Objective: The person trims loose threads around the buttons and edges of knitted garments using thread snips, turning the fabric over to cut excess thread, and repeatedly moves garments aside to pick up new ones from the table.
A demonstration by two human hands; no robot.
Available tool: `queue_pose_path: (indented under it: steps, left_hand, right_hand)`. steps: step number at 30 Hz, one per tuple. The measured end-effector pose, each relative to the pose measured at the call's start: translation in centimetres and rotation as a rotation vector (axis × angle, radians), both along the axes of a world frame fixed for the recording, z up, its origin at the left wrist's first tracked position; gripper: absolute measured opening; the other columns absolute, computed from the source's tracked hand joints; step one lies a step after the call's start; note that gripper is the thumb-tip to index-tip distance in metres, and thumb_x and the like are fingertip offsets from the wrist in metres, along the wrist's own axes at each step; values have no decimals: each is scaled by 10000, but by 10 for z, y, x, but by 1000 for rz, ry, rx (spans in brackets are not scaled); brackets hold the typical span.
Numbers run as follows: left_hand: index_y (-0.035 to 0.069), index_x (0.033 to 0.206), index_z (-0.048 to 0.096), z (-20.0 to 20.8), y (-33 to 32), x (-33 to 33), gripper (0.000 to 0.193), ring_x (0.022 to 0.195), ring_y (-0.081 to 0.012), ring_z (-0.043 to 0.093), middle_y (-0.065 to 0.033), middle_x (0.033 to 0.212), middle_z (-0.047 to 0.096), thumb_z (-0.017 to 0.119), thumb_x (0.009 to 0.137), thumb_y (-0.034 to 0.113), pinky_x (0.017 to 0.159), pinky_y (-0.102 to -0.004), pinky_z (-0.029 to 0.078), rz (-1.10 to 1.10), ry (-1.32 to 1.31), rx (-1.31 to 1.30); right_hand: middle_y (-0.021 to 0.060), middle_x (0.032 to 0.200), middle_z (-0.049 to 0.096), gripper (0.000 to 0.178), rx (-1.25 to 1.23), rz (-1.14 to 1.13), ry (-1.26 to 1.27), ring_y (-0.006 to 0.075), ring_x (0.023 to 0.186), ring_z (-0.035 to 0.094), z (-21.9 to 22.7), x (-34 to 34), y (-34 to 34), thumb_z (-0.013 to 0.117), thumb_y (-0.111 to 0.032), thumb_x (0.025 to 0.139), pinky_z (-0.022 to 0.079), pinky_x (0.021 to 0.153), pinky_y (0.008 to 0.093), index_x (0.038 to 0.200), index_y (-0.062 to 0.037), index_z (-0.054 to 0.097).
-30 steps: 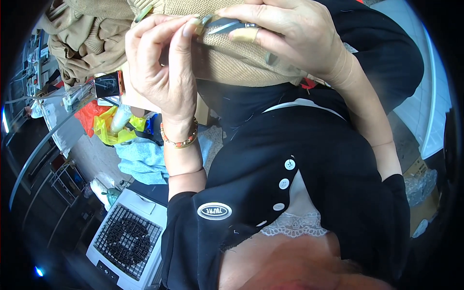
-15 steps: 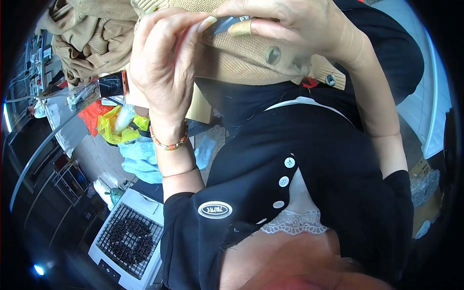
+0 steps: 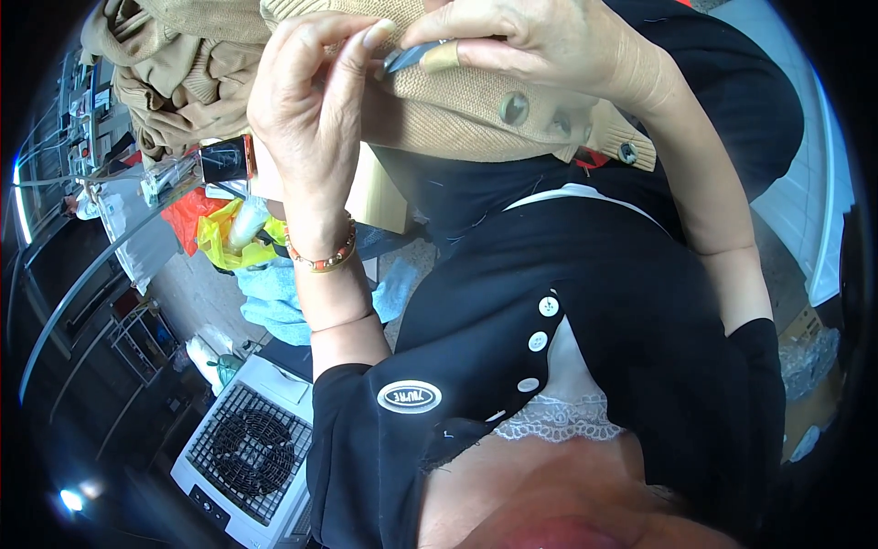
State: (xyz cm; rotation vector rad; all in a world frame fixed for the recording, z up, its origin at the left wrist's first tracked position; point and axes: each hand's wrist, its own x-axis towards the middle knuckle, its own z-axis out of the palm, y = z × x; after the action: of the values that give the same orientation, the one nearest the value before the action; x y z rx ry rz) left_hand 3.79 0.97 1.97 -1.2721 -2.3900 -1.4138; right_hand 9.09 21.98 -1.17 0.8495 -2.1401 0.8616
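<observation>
A beige knitted cardigan [image 3: 439,119] with dark round buttons [image 3: 514,108] lies over my lap at the top of the view. Above it, my right hand [image 3: 558,46] is closed around small thread snips [image 3: 408,59]. Their dark, pointed blade sticks out to the left past a finger wrapped in tan tape. My left hand [image 3: 306,119] is raised just left of the blade, thumb and forefinger pinched together. Whatever those fingertips hold is too small to make out. The snips' handle is hidden inside my right hand.
More beige knitwear [image 3: 174,69] is heaped at the upper left. Below it are a dark device with a red edge [image 3: 226,159], a yellow plastic bag [image 3: 218,240] and light blue cloth [image 3: 274,297]. An air cooler [image 3: 245,448] stands lower left; a pale plastic surface [image 3: 796,174] is at right.
My right hand and the snips have shifted slightly left and down. The left fingertips, earlier against the blade's tip, now sit a little apart from it.
</observation>
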Motion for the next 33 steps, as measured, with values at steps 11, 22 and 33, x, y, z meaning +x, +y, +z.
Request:
queue_pose_path:
  steps: [11,22,33]
  left_hand:
    - [126,1116,700,-2,-5,11,380,1049,-198,553,-51,1096,631,803,755,183,930,-318,370,77,573,-434]
    - [80,992,732,12,-41,-40,189,927,-152,638,-49,1006,665,759,807,53,784,-255,532,168,601,-252]
    - [6,1146,636,-59,-39,-44,218,968,-149,633,-80,1058,668,616,937,65,861,-272,492,353,-36,184]
  right_hand:
    - [36,776,651,190,-239,-117,-333,152,694,577,-2,34,35,755,-140,794,256,1024,485,971,-78,724]
    - [40,752,586,277,-396,-53,-368,114,672,541,-7,15,2,759,-80,781,422,570,244,1043,-8,706]
    - [45,757,565,279,-14,-268,-99,127,631,513,6,-15,-15,747,-69,783,403,652,255,1053,-17,694]
